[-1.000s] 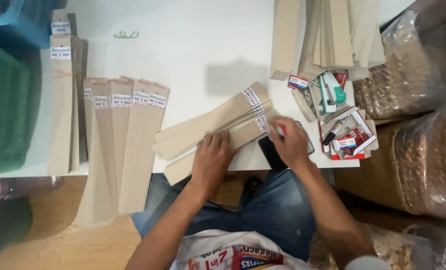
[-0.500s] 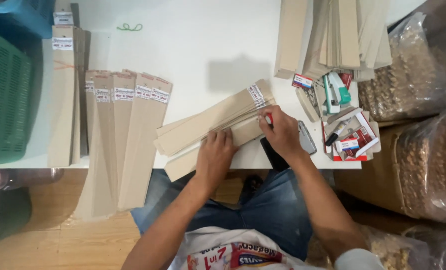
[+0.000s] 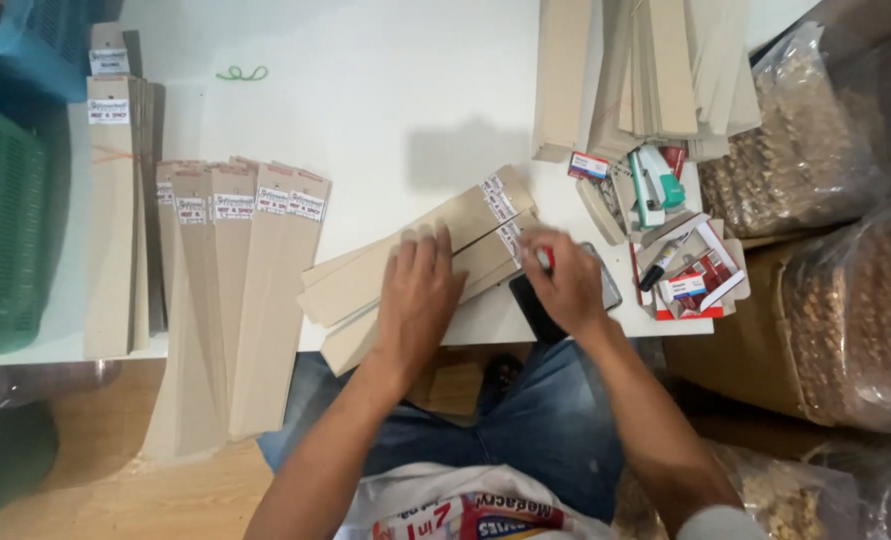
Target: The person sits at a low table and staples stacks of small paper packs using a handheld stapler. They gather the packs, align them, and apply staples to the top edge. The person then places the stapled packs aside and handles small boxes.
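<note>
My left hand (image 3: 421, 290) lies flat, fingers apart, pressing down a fanned stack of long tan paper sleeves (image 3: 406, 255) with white labels at their far ends. My right hand (image 3: 566, 280) is closed around a small red object (image 3: 549, 260), its tip at the labelled end of the lower sleeve. A dark phone (image 3: 541, 310) lies under my right hand at the edge of the white table (image 3: 366, 110).
Labelled tan sleeves (image 3: 236, 290) hang over the table's front edge at left; more stand stacked at far left (image 3: 111, 200). Unlabelled sleeves (image 3: 656, 70) are piled top right by a stapler (image 3: 651, 185) and small boxes (image 3: 696, 275). Green basket (image 3: 1, 230) left, bagged goods (image 3: 846, 320) right.
My right hand moved left along the sleeve's labelled end with the red object. My left hand stayed pressed on the stack.
</note>
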